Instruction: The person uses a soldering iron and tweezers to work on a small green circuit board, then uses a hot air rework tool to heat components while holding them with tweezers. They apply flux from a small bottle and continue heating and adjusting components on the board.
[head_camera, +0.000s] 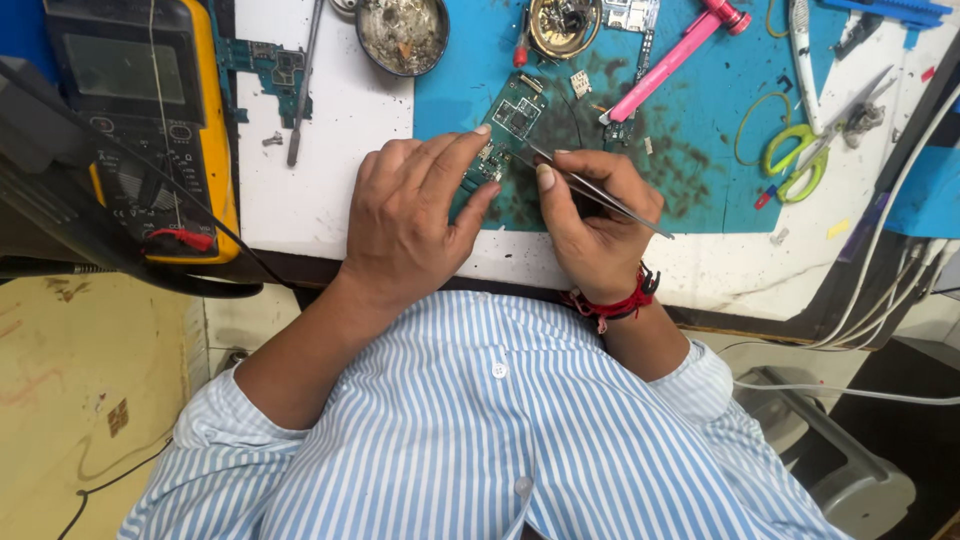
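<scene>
Below the striped shirt (480, 430), the left hand (410, 220) pins the board (505, 130) flat so the right hand (595, 225), pinching tweezers (600, 195), can probe steadily.

place: electronics repair bench, I'd say | cues: yellow multimeter (150, 120), stained blue work mat (700, 150), loose circuit boards (270, 65), tins of small parts (403, 33), scissors (800, 160), screwdriver (303, 85), cables (890, 290) at the edge
</scene>
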